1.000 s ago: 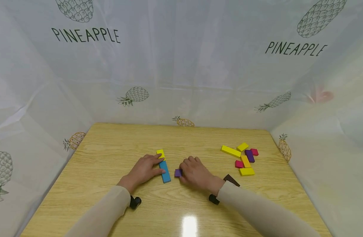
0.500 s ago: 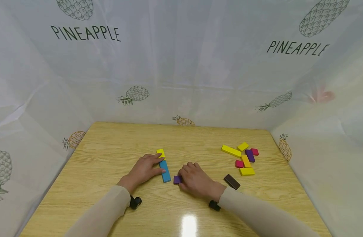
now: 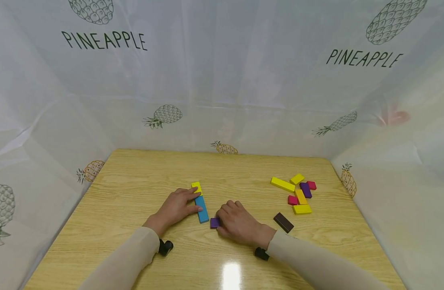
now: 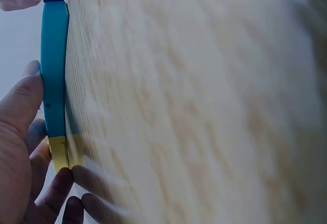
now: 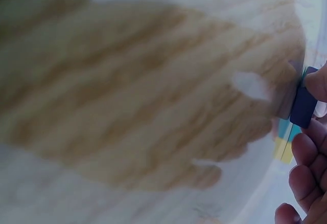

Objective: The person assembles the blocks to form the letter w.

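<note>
White sheeting (image 3: 222,72), printed with pineapples and the word PINEAPPLE, behind and at both sides. Next in size, pale wood-grain table (image 3: 153,165), with bright glare on its near part. Cream left sleeve (image 3: 124,257) and cream right sleeve (image 3: 312,257), both over the near part of the tabletop; small black device (image 3: 165,248) at the left wrist, matching black device (image 3: 262,253) at the right.

Left hand (image 3: 175,207): thumb and forefinger set well apart. Right hand (image 3: 238,221): thumb and forefinger drawn narrow, pinching; remaining fingers bent.

Blocks, larger ones first. Long blue rectangular block (image 3: 202,212): lies flat, left thumb touching it. Long yellow rectangular block (image 3: 283,184): at the far left of a loose group on the table's right. Dark brown rectangular block (image 3: 283,222): apart from that group, just beyond the right sleeve. Yellow bar (image 3: 302,210) at the group's near edge; orange bar (image 3: 300,197) and purple bar (image 3: 306,190) in its middle.

Shorter pieces: yellow block (image 3: 297,179) at the group's far edge; yellow oblong (image 3: 196,185), end to end with the blue, under left fingertips. Smallest: far red block (image 3: 311,185), near red block (image 3: 292,200), both in the group; small purple block (image 3: 214,223), held by the right hand just beside the blue's near end. Contact there: cannot tell.
</note>
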{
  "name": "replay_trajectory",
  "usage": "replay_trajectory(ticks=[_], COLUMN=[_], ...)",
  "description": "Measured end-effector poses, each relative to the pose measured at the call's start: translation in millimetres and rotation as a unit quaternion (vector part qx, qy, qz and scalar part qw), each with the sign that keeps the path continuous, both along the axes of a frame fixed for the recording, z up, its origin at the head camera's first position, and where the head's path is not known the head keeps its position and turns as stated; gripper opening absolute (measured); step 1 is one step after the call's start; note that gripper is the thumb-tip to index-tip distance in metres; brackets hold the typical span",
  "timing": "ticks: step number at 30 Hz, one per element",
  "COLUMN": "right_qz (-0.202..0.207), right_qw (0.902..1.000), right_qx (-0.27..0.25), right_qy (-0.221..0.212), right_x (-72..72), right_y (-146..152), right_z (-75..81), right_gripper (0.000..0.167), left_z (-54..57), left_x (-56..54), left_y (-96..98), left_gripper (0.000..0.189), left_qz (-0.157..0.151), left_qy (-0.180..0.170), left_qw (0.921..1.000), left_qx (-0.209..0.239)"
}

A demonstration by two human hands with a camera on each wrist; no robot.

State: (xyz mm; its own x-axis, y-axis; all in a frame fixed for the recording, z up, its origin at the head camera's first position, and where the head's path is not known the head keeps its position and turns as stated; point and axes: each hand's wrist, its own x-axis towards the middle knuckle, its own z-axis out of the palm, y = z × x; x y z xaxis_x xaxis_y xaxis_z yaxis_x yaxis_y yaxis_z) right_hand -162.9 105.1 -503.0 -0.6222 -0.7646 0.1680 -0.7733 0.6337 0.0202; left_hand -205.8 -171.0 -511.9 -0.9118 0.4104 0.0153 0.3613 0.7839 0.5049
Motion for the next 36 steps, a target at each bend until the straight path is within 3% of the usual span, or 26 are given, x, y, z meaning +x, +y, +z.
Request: replay_trajectory(ticks=[28,36], right_qz=[0.010,0.005], right_qw=[0.9998,1.0000], right_qx=[0.004,0.004], right_qy=[0.019,0.004], right_x=[-2.4,-2.0], right_y=[-2.8,-2.2], right_z=[-4.2,-1.5], right_gripper=[0.028,0.033], left_z=[2.9,0.9], left_x=[2.6,1.8], left_y=[0.1,0.0], left_gripper=[0.061,0.061], left_qz=[-0.001,-0.002], left_qy=[0.002,0.001], left_qw=[0.9999,0.9999], left_qx=[0.014,0.016])
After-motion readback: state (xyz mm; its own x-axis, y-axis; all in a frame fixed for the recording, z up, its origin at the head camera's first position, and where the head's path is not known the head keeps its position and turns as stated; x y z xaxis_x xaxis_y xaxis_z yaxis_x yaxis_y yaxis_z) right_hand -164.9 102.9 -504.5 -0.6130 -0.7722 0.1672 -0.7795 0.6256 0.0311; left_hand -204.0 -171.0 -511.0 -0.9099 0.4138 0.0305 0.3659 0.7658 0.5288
